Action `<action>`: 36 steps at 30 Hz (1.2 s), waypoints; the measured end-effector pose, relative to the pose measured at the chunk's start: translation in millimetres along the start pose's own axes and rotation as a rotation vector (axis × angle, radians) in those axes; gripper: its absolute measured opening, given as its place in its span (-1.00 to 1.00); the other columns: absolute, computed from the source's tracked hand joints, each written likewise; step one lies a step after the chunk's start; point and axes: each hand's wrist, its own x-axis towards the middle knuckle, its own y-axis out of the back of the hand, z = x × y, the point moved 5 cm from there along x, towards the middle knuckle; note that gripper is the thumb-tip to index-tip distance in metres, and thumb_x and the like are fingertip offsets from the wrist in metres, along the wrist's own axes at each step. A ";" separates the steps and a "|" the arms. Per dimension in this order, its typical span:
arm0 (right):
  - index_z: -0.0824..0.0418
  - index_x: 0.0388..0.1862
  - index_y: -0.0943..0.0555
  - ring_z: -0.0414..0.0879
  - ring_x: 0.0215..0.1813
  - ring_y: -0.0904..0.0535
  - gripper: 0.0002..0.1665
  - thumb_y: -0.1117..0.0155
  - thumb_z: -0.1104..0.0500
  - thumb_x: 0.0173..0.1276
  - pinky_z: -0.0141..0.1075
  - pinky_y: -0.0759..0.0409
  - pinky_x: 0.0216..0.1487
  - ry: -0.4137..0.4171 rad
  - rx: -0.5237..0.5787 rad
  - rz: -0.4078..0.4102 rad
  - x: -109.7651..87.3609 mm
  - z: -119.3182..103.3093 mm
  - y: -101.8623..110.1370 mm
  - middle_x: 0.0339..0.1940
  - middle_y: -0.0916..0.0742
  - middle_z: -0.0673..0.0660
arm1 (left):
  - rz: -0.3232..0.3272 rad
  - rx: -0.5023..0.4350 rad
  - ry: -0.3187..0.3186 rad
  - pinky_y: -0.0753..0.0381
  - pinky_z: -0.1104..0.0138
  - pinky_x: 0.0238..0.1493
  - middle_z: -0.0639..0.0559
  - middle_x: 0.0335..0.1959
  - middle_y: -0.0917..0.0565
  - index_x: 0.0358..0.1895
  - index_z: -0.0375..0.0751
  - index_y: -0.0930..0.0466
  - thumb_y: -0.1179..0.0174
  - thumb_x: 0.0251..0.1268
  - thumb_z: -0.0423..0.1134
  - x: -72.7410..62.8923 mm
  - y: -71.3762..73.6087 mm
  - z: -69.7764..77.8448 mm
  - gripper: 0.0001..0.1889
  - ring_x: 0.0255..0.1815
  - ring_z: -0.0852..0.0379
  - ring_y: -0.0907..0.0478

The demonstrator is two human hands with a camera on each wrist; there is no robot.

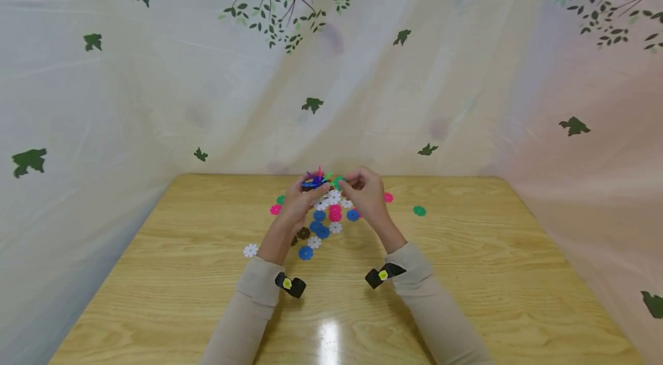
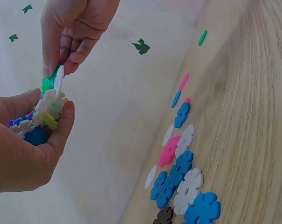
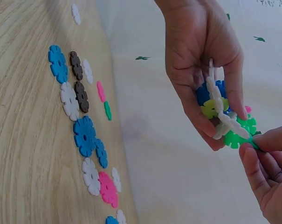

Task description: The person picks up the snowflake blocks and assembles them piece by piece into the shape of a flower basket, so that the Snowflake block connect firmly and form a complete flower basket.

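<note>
My left hand (image 1: 299, 199) grips a cluster of interlocked snowflake discs (image 3: 220, 105) in white, blue, yellow and green, held up above the table. In the head view a pink disc and purple-blue ones also show on the cluster. Between thumb and finger, my right hand (image 1: 369, 195) pinches a green snowflake disc (image 2: 48, 83) at the cluster's edge. That disc touches the cluster in the right wrist view; whether it is slotted in, I cannot tell. Fingers hide part of the cluster.
Loose discs lie on the wooden table (image 1: 207, 296) below my hands, such as a blue disc (image 1: 306, 253), a white disc (image 1: 251, 250) and a brown disc (image 1: 303, 233). A green disc (image 1: 419, 210) lies off to the right. Behind the table hangs a leaf-patterned cloth (image 1: 233, 94).
</note>
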 end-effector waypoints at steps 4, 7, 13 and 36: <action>0.66 -0.24 -0.56 -0.03 -0.51 -0.65 -0.86 -0.32 0.54 0.29 -0.52 -0.58 -0.47 0.021 0.007 0.005 -5.1 -17.9 0.1 -0.39 -0.68 0.60 | 0.002 0.011 -0.010 -0.47 0.35 -0.16 -0.10 0.14 -0.55 0.35 -0.15 -0.49 -0.29 0.43 -0.21 -0.5 -0.5 1.0 -0.53 0.00 0.09 -0.49; 0.66 -0.26 -0.55 -0.11 -0.51 -0.63 -0.87 -0.32 0.55 0.28 -0.52 -0.58 -0.46 0.032 0.007 0.005 -9.2 -32.5 1.3 -0.40 -0.67 0.59 | -0.006 0.015 -0.008 -0.46 0.35 -0.17 -0.11 0.16 -0.55 0.38 -0.15 -0.47 -0.28 0.44 -0.21 -1.1 -1.2 1.2 -0.51 0.01 0.09 -0.48; 0.67 -0.29 -0.56 -0.18 -0.52 -0.61 -0.88 -0.32 0.56 0.26 -0.54 -0.56 -0.46 0.063 0.012 -0.020 -10.6 -42.2 5.3 -0.43 -0.67 0.59 | -0.032 -0.006 0.000 -0.42 0.30 -0.10 -0.14 0.25 -0.53 0.40 -0.11 -0.46 -0.25 0.46 -0.22 -3.2 -4.7 1.9 -0.52 0.12 0.04 -0.48; 0.52 -0.25 -0.56 -0.27 -0.50 -0.67 -0.86 -0.35 0.43 0.35 -0.13 -0.78 -0.32 -0.099 0.050 -0.124 -0.4 9.0 7.8 -0.33 -0.76 0.45 | 0.075 -0.035 -0.008 -0.48 0.38 -0.20 -0.08 0.06 -0.53 0.32 -0.06 -0.51 -0.38 0.32 -0.26 -7.1 -7.0 -0.4 -0.49 -0.06 0.09 -0.47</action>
